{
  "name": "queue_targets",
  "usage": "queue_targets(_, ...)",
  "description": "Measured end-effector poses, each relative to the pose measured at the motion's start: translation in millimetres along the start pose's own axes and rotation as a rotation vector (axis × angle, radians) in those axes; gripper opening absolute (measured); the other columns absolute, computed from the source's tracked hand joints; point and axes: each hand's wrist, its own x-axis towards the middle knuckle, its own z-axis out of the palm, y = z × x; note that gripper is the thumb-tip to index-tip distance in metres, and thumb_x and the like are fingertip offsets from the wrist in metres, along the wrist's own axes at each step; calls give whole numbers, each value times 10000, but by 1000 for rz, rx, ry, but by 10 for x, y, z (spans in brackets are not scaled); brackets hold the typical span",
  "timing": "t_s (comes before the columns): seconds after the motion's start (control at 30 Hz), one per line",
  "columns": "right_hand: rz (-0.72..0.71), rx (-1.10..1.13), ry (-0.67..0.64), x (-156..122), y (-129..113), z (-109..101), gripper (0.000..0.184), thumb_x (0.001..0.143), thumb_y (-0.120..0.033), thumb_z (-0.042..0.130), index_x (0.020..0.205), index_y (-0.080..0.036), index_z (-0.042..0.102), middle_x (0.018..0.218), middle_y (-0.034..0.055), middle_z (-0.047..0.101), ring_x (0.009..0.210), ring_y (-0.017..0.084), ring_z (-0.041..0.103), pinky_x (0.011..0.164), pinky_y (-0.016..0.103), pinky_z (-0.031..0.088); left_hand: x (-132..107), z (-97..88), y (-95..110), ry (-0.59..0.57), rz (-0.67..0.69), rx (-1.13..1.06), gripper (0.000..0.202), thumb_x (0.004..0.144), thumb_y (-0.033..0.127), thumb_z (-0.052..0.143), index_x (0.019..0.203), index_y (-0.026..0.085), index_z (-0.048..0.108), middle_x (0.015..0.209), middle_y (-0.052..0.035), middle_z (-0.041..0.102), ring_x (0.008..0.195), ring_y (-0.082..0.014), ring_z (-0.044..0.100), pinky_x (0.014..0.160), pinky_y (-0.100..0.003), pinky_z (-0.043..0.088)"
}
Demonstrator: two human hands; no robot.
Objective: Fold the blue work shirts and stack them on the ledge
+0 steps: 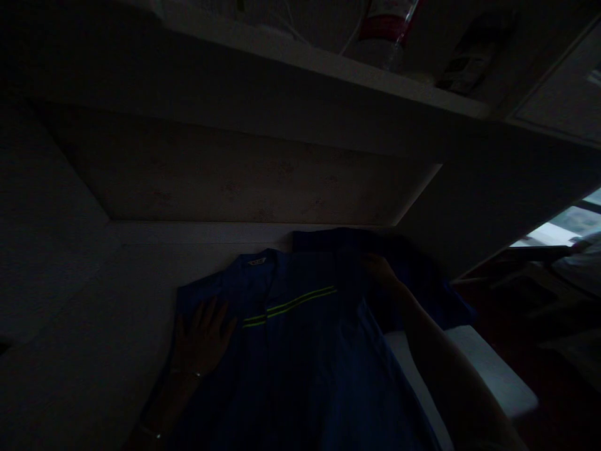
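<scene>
Your left hand (204, 338) lies flat, fingers spread, on the blue cloth jacket (300, 357), laid out near centre with paired yellow-green stripes. Your right hand (381, 270) meets its far right shoulder; I cannot tell its grip. Pale surface (117, 338) gives room leftward; a straight-edged shelf (305, 56) overhangs.

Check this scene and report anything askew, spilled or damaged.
The yellow-green stripes on the blue shirt look slightly askew: the two sides don't quite line up at the front opening. No spill or damage shows, though the picture is very dark.
</scene>
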Motion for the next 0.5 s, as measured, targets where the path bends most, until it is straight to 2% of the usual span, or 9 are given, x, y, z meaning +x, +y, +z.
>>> queue_targets(0.1, -115, -165, 23, -197, -281, -44, 395, 913, -395, 514, 1213, -188, 664, 1151, 113, 711, 1053, 280, 662, 911, 359, 482, -3, 8, 4, -1, -4, -12, 584, 941, 503, 309, 1441, 238, 455, 1576, -106, 335, 1443, -354, 282, 1123, -712, 61)
queue_targets(0.23, -393, -457, -60, -736, -771, 117, 425, 980, -430, 363, 1300, -268, 593, 1111, 88, 727, 949, 258, 696, 822, 356, 498, -3, 27, 3, 36, -5, -45, 586, 944, 523, 309, 1434, 244, 464, 1556, -105, 378, 1431, -356, 302, 1121, -712, 64)
queue_targets(0.3, -476, -455, -158, -976, -968, 238, 462, 978, -491, 366, 1346, -279, 549, 1087, 75, 735, 929, 242, 701, 800, 332, 498, -1, 40, -1, 63, 10, -55, 582, 948, 519, 306, 1424, 231, 479, 1552, -113, 385, 1430, -356, 301, 1124, -709, 51)
queue_targets(0.37, -515, -360, -208, -1096, -1088, 342, 530, 962, -567, 375, 1371, -264, 520, 1045, 66, 742, 909, 234, 701, 788, 314, 502, -5, 48, -8, 86, 16, -61, 574, 950, 515, 310, 1411, 227, 495, 1552, -116, 384, 1434, -350, 294, 1134, -694, 32)
queue_targets(0.43, -510, -230, -100, -1082, -1127, 434, 556, 976, -576, 322, 1367, -233, 518, 1083, 78, 727, 954, 227, 684, 831, 311, 501, -18, 50, -14, 100, 15, -72, 570, 949, 520, 316, 1407, 234, 499, 1555, -112, 380, 1437, -344, 290, 1143, -679, 18)
queue_targets(0.5, -476, -192, 87, -978, -1098, 558, 550, 998, -527, 272, 1379, -206, 507, 1277, 112, 642, 1136, 238, 605, 966, 349, 457, -35, 53, -14, 98, 9, -93, 576, 947, 531, 319, 1410, 236, 494, 1557, -113, 377, 1437, -349, 289, 1141, -684, 23)
